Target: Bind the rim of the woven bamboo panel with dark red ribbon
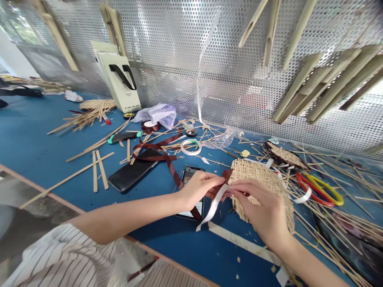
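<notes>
My left hand is closed on a dark brown ribbon, whose tail trails over the table behind it. The fingertips of my right hand meet it there, pinched at the upper end of a white paper-like strip that hangs down in a curl. Whether the strip is stuck to the ribbon cannot be made out. Beneath and beside my right hand lies a woven mat of pale strips, partly covered by it. A lit phone rests under my left hand and the ribbon.
A black phone, a utility knife and a white tape roll lie to the left and behind. Red and yellow-handled scissors sit at right among loose strips. A paper bag stands against the perforated metal panel.
</notes>
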The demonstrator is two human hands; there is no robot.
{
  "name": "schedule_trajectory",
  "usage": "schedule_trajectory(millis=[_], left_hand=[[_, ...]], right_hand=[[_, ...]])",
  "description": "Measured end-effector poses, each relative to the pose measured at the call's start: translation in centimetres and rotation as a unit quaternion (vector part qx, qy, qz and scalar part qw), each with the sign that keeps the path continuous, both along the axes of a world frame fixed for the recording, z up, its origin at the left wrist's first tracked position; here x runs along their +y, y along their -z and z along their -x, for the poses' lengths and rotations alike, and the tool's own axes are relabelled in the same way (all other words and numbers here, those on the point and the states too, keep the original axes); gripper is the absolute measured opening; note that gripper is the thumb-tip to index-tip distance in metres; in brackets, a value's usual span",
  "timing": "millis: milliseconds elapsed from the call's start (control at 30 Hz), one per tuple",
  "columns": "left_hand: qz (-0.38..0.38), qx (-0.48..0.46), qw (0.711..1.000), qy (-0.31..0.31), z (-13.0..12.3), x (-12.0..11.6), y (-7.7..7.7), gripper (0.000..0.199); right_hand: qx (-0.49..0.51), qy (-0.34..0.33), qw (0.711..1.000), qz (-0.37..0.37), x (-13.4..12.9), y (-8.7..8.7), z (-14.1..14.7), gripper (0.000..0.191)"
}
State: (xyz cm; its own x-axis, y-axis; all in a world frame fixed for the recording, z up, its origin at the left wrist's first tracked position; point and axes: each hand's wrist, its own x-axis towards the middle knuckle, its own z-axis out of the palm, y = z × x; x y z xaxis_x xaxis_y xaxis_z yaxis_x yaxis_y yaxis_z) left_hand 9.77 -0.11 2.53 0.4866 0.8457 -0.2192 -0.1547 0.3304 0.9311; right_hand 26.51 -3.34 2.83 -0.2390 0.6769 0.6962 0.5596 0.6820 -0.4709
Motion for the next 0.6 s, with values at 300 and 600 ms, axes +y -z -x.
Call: schedule_trajectory(millis=[300, 600], left_hand=[[-0.005, -0.006, 1.0, -0.031, 0.1, 0.3, 0.1, 0.023], [-0.017, -0.021, 0.999, -0.04, 0.0, 1.2, 1.0, 0.023]], right_hand=[[-0.127, -0.045, 0.983, -0.121, -1.6, 0.5, 0.2, 0.02], [-0.264, -0.089, 0.943, -0.182, -3.7, 1.0, 0.1, 0.026]])
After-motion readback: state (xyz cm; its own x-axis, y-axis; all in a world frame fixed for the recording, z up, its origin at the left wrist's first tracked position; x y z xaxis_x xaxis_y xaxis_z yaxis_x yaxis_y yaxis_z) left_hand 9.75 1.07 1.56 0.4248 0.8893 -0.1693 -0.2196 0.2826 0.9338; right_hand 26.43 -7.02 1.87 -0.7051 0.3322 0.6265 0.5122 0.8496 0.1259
